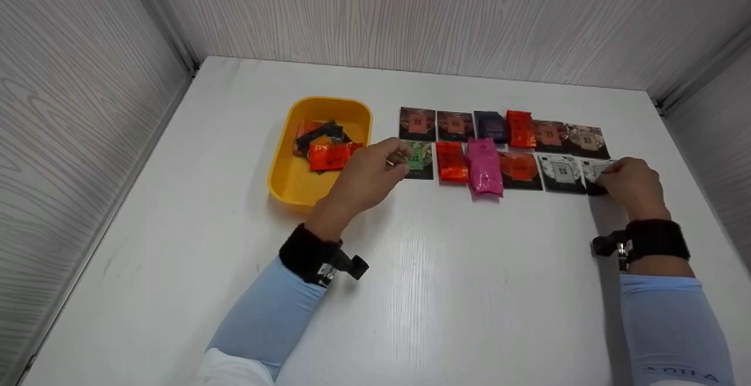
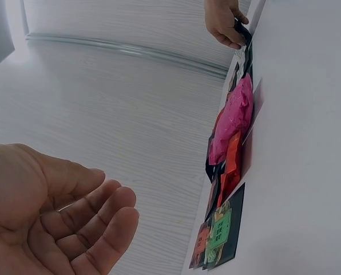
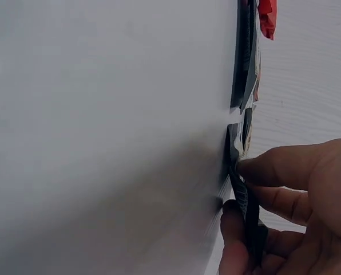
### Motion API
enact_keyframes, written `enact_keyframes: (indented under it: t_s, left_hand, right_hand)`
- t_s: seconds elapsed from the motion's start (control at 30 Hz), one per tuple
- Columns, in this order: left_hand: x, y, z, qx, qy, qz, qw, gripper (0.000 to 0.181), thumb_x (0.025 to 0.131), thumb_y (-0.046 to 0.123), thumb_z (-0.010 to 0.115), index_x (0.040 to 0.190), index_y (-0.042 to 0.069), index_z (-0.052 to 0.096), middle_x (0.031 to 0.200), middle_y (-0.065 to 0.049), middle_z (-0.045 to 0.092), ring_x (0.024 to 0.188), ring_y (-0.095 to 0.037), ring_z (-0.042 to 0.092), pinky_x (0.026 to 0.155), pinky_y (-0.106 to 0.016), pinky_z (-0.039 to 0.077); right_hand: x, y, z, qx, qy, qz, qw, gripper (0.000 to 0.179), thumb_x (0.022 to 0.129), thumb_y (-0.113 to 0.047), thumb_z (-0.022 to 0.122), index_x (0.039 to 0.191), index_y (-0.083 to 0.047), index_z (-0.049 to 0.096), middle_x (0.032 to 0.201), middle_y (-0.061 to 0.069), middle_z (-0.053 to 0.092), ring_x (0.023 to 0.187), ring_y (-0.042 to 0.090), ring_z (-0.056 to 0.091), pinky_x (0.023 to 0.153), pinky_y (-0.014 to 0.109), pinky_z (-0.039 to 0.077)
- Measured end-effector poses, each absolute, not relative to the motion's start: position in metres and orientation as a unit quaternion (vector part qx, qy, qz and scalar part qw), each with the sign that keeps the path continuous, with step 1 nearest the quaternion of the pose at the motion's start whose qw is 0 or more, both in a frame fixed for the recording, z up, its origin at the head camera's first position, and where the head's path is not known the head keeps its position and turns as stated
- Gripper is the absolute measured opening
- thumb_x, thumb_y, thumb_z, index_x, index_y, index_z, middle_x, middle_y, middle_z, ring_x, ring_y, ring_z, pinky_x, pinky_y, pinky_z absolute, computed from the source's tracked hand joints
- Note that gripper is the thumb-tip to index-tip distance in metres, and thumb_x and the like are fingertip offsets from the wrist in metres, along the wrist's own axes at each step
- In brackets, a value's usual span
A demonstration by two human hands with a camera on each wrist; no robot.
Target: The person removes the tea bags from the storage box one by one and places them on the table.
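My right hand (image 1: 636,189) pinches a flat black packet with a white printed face (image 1: 595,170) at the right end of the near row. In the right wrist view the dark edge of this packet (image 3: 245,197) shows between thumb and fingers. My left hand (image 1: 366,175) hovers between a yellow tray (image 1: 283,183) and a green-labelled packet (image 1: 418,157), its fingers loosely curved around nothing. Along the near row also lie a red sachet (image 1: 452,163), a pink pouch (image 1: 486,169), a red-labelled packet (image 1: 521,169) and another white-faced packet (image 1: 563,173).
Inside the tray are a red sachet (image 1: 328,156) and several dark and orange packets. The far row holds red-labelled dark packets (image 1: 418,123), a dark purple packet (image 1: 491,127), an upright-lying red sachet (image 1: 520,129) and a beige-labelled packet (image 1: 587,139). Wood-grain panels (image 1: 410,16) enclose the white table (image 1: 457,304).
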State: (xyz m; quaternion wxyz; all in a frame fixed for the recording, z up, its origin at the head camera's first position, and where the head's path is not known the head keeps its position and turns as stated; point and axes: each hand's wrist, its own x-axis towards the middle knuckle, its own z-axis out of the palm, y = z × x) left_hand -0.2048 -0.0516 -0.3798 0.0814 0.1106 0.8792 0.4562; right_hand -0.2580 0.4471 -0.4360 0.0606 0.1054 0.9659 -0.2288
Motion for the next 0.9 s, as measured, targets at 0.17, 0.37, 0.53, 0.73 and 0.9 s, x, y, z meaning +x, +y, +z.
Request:
enact_keyframes:
  t_s: [0.17,0.37,0.53,0.73,0.9]
  left_hand:
    - [-0.2048,-0.0524,-0.3787,0.112,0.88,0.454,0.081,0.024,0.108,0.022,0.062,0.131,0.017,0.065,0.121,-0.001,0.072,0.111,-0.017,0.066,0.097,-0.033,0.058]
    - [-0.2046,-0.0549,-0.3779,0.114,0.878,0.458,0.077,0.023,0.108,0.023,0.061,0.13,0.017,0.065,0.123,-0.001,0.072,0.113,-0.018,0.066,0.098,-0.034,0.058]
    - [-0.2048,-0.0566,-0.3767,0.111,0.876,0.463,0.075,0.022,0.108,0.023,0.061,0.129,0.018,0.066,0.123,-0.001,0.072,0.114,-0.018,0.066,0.098,-0.034,0.058]
    - [-0.205,-0.0581,-0.3737,0.103,0.877,0.463,0.08,0.023,0.108,0.024,0.061,0.131,0.019,0.065,0.125,-0.001,0.071,0.115,-0.018,0.065,0.098,-0.034,0.058]
    - [-0.2064,-0.0612,-0.372,0.099,0.874,0.47,0.073,0.025,0.108,0.025,0.061,0.131,0.018,0.065,0.125,-0.001,0.071,0.116,-0.017,0.066,0.098,-0.033,0.058]
  right_hand:
    - [-0.2574,0.4452,-0.4348,0.096,0.97,-0.213,0.066,0.036,0.099,-0.022,0.06,0.116,0.01,0.063,0.107,0.03,0.068,0.086,0.037,0.064,0.059,0.032,0.047]
    - [-0.2569,0.4416,-0.4306,0.081,0.977,-0.182,0.069,0.037,0.098,-0.018,0.056,0.116,0.014,0.064,0.112,0.037,0.065,0.093,0.05,0.062,0.065,0.047,0.052]
    - [-0.2561,0.4393,-0.4287,0.088,0.978,-0.174,0.073,0.039,0.098,-0.018,0.054,0.117,0.015,0.064,0.119,0.041,0.061,0.106,0.061,0.054,0.081,0.065,0.05]
    - [-0.257,0.4395,-0.4286,0.109,0.976,-0.17,0.087,0.041,0.098,-0.02,0.053,0.118,0.013,0.064,0.12,0.042,0.058,0.107,0.063,0.051,0.079,0.066,0.049]
    - [-0.2565,0.4384,-0.4283,0.117,0.974,-0.174,0.083,0.041,0.097,-0.02,0.052,0.117,0.013,0.064,0.12,0.043,0.055,0.11,0.065,0.046,0.082,0.071,0.044]
